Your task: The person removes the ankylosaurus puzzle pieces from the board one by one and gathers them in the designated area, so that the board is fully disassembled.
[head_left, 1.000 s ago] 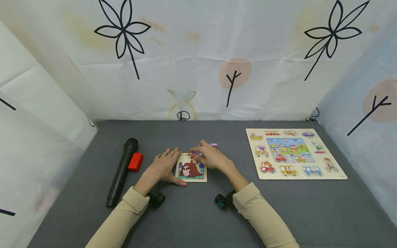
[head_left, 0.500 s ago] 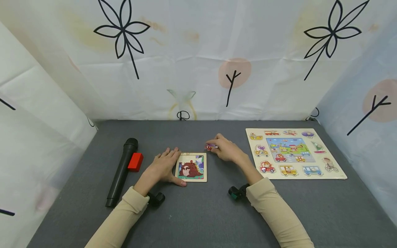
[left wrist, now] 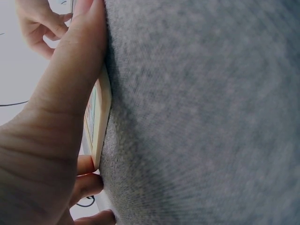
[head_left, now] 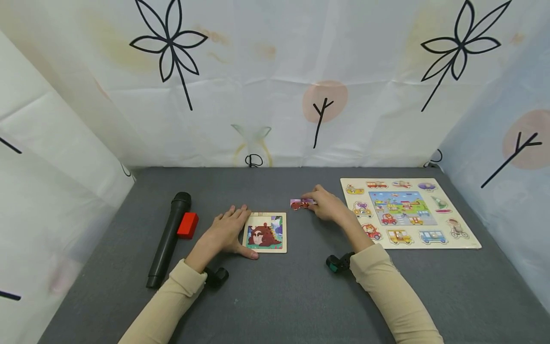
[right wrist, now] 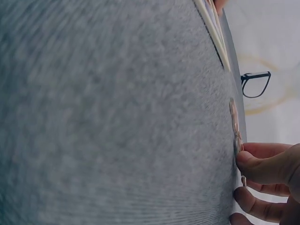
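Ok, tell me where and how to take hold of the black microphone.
Probably grip the black microphone by its lower handle from above: it lies on its side, long and slim, and the red block sits close beside it farther up, leaving less finger room there.

Your table (head_left: 270,306) is grey, and to the left of your left hand (head_left: 225,234) lies the mic (head_left: 167,243) — the red block (head_left: 187,225) just beside it. The small puzzle (head_left: 258,220) lies against that hand's right side. Pieces (head_left: 296,204) lie at the fingertips of your right hand (head_left: 328,205) — and to its right, the board (head_left: 466,242).
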`<state>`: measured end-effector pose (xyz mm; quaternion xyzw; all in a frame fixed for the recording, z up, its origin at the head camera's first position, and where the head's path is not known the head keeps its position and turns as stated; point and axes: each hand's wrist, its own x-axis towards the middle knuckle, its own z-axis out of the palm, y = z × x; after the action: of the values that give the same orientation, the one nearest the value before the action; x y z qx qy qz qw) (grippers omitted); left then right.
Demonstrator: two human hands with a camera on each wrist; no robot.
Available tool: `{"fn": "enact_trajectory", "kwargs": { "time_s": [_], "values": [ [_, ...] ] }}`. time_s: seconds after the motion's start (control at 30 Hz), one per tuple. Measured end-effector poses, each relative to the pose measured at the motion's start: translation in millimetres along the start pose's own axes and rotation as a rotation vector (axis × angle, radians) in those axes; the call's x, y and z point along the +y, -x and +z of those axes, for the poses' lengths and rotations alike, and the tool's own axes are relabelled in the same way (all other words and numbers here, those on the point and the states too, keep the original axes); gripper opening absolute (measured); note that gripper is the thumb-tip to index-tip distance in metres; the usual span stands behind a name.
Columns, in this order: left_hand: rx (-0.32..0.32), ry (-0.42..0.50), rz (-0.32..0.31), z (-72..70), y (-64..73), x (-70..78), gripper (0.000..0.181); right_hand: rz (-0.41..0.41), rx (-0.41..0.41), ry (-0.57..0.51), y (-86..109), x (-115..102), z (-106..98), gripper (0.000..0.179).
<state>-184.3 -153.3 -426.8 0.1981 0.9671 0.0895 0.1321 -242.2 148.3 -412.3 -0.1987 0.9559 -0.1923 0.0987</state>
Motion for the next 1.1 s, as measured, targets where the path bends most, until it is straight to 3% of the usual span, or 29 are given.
{"fn": "enact_trajectory", "kwargs": {
  "time_s": [1.1],
  "values": [
    [-0.003, 0.003, 0.005, 0.0, 0.1, -0.3, 0.125, -0.024, 0.033, -0.018, 5.4, 11, -2, 0.039]
  ]
}}
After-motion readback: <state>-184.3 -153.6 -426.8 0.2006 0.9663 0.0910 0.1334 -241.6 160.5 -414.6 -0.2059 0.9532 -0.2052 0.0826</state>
